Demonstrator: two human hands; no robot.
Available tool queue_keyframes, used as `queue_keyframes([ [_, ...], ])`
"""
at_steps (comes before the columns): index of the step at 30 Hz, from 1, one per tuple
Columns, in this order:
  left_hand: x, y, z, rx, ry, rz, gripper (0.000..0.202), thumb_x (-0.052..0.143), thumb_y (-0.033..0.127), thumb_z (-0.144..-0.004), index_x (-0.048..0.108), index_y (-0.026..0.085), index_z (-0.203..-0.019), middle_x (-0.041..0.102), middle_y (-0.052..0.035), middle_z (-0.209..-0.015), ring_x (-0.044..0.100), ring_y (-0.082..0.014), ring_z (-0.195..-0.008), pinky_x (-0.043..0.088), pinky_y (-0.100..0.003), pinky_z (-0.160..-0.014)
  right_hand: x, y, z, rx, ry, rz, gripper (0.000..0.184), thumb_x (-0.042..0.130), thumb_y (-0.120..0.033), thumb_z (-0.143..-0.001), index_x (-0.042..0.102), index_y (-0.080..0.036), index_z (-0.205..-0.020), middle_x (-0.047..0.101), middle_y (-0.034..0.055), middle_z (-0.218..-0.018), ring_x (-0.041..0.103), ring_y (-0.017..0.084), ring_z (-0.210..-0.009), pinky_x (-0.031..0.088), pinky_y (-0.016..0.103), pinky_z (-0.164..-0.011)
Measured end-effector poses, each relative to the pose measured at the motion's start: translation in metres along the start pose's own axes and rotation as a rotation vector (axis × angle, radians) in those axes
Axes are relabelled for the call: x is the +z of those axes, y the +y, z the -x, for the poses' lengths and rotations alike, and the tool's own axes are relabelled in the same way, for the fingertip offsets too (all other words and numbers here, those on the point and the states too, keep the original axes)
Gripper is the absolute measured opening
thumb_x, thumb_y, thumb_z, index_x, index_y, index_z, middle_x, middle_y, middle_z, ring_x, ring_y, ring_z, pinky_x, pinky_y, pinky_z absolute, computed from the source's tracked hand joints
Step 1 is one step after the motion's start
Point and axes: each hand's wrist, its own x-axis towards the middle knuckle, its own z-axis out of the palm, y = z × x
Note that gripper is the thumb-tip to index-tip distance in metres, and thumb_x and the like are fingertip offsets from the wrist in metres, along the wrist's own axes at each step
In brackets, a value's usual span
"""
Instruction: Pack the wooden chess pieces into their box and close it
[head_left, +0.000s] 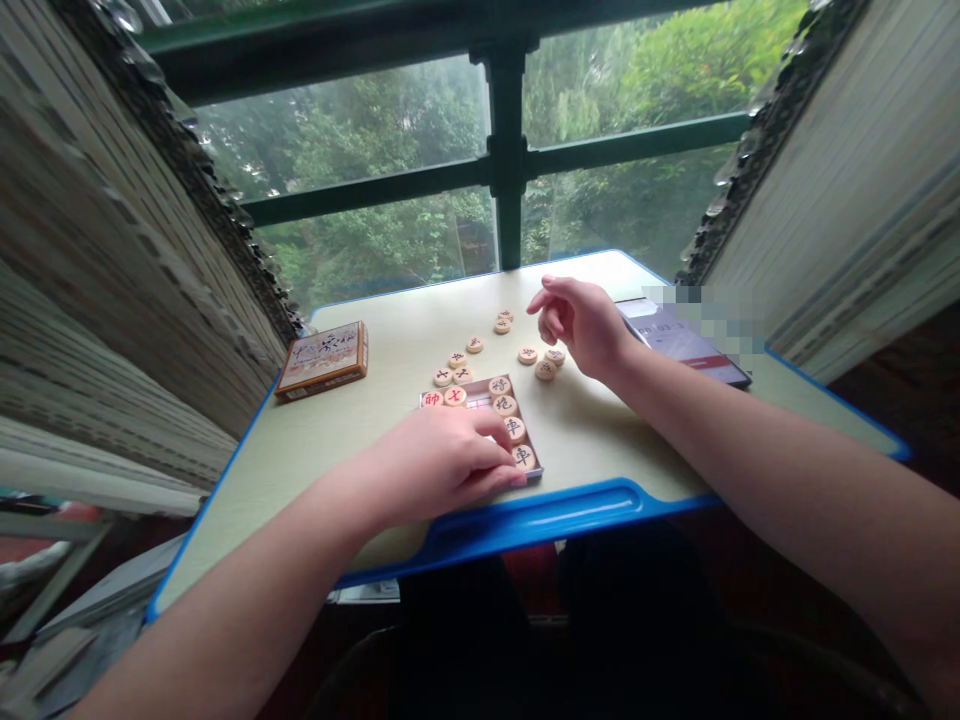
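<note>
At the far left of the table, near the bamboo blind, lies the printed lid of the chess box, flat and well apart from everything else. Next comes the left hand, palm down over the near part of the shallow box tray. Its fingers lie together and stretched out, their tips touching the tray's near right corner just beside a wooden xiangqi piece; it grips nothing. 6 pieces show in the tray: 2 red-lettered ones along the far edge and 4 dark-lettered ones down the right side. Beyond the tray, 9 loose pieces lie scattered on the tabletop, in small groups running toward the right.

The right hand hovers just above the 3 rightmost loose pieces, fingers curled, thumb and forefinger pointing left and close together; whether they pinch a piece is, from this angle, impossible to tell. Further right, a grey booklet lies on the table's far right side.
</note>
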Motion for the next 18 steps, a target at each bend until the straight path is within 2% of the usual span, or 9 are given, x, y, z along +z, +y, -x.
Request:
queue_keyframes([
  [8,0.0,0.001,-0.001,0.005,-0.001,0.022,0.025,0.05,0.03,-0.089,0.071,0.019,-0.084,0.068,-0.0054,-0.091,0.062,-0.0121,-0.076,0.045,-0.022,-0.07,0.0,-0.001,0.0,0.006,0.003,-0.005,0.035,0.057,-0.046,-0.077,0.057,-0.017,-0.056,0.034,-0.0068,-0.033,0.035,0.008,-0.034,0.031,0.023,-0.039],
  [12,-0.002,0.0,0.0,0.022,0.093,0.041,0.021,0.051,0.024,-0.087,0.07,0.017,-0.08,0.069,-0.0057,-0.088,0.062,-0.012,-0.075,0.046,-0.022,-0.07,0.0,-0.001,0.001,-0.019,0.018,0.116,0.035,0.053,-0.044,-0.079,0.057,-0.017,-0.057,0.034,-0.0064,-0.034,0.036,0.009,-0.035,0.03,0.024,-0.041],
  [15,-0.007,-0.003,0.001,0.004,0.291,0.069,0.022,0.051,0.022,-0.087,0.068,0.015,-0.075,0.068,-0.0063,-0.08,0.061,-0.0118,-0.071,0.046,-0.022,-0.066,-0.002,0.001,0.003,-0.087,-0.037,0.487,0.032,0.056,-0.042,-0.078,0.061,-0.016,-0.06,0.043,-0.0033,-0.04,0.04,0.01,-0.041,0.031,0.025,-0.046],
  [18,-0.011,-0.01,0.002,-0.075,0.526,0.103,0.021,0.052,0.022,-0.086,0.064,0.013,-0.071,0.066,-0.0059,-0.072,0.058,-0.0114,-0.065,0.045,-0.022,-0.059,-0.009,0.002,0.001,-0.153,-0.205,1.025,0.021,0.062,-0.036,-0.071,0.068,-0.016,-0.066,0.061,0.003,-0.062,0.049,0.013,-0.056,0.032,0.025,-0.053],
])
